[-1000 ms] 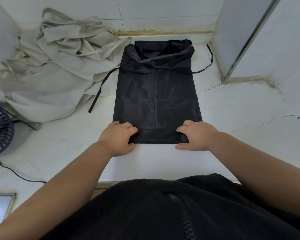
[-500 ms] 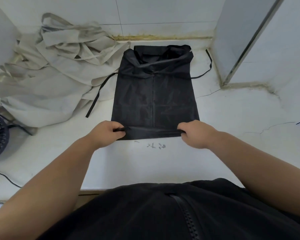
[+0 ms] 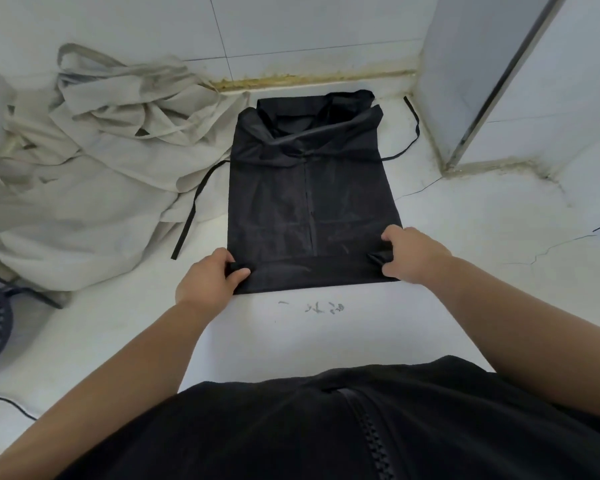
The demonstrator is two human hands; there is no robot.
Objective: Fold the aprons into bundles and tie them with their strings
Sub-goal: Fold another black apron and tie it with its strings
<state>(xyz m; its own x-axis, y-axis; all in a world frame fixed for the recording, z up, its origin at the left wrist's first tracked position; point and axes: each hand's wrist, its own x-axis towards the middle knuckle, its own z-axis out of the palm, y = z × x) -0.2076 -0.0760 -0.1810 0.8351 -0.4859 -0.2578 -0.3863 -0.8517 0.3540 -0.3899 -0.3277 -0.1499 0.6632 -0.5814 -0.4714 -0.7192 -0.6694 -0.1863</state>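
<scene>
Located the black apron [image 3: 309, 202] flat on the white counter [image 3: 326, 341], narrowed lengthwise, just beside the heap of beige aprons [image 3: 94, 188]. Found the near hem turned up into one low fold. Noted the left hand [image 3: 207, 282] pinching the fold's left end, thumb on top. Noted the right hand [image 3: 413, 254] curled on the right end, apparently gripping it; fingertips partly hidden. Judged the step as rolling from hem toward bib, barely begun. Judged the next move to call for equal, tight turns at both ends, with the left string [image 3: 191, 216] and right string [image 3: 414, 129] left free for tying.
</scene>
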